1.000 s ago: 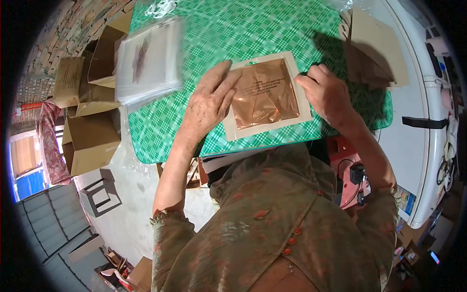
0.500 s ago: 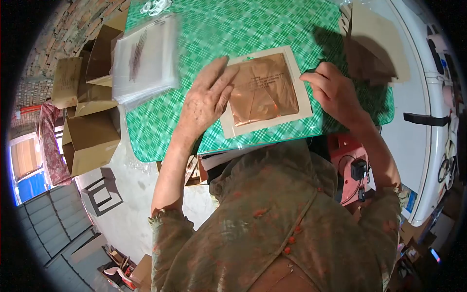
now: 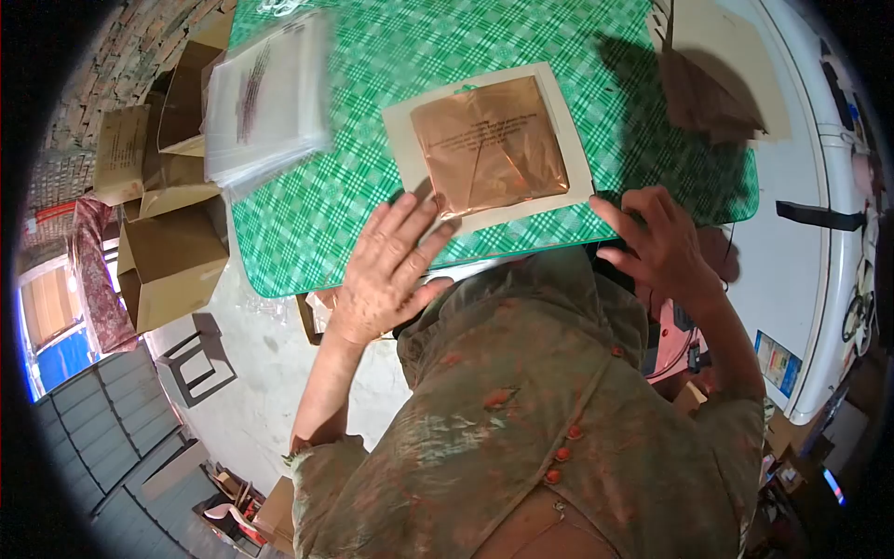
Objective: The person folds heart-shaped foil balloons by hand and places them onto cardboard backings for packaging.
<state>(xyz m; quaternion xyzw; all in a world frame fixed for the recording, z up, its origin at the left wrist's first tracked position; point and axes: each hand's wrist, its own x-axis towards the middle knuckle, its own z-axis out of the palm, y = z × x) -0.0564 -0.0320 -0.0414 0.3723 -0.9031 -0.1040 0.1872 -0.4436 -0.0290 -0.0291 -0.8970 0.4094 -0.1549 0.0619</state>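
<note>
A shiny copper-brown plastic packet [image 3: 494, 149] with printed lines of text lies flat on a larger beige card [image 3: 403, 135], on the green checked tablecloth [image 3: 372, 56]. At the card's near left corner is my left hand [image 3: 391, 265], fingers spread, fingertips right at the edge of the packet and card. My right hand [image 3: 659, 244] is by the card's near right corner, thumb and fingers apart and loosely bent, with the index fingertip close to that corner. Nothing shows in either hand.
A stack of clear plastic sleeves [image 3: 270, 98] lies at the table's left. Beige cards [image 3: 717, 65] are piled at the right, beside a white appliance [image 3: 792, 270]. Open cardboard boxes [image 3: 172, 252] stand left of the table, and a grey frame [image 3: 196, 365] is on the floor.
Both hands have drawn back toward the table's near edge. My left hand has come off the packet's left side, and my right-hand fingers have spread from a pinch. Card and packet appear slightly farther away.
</note>
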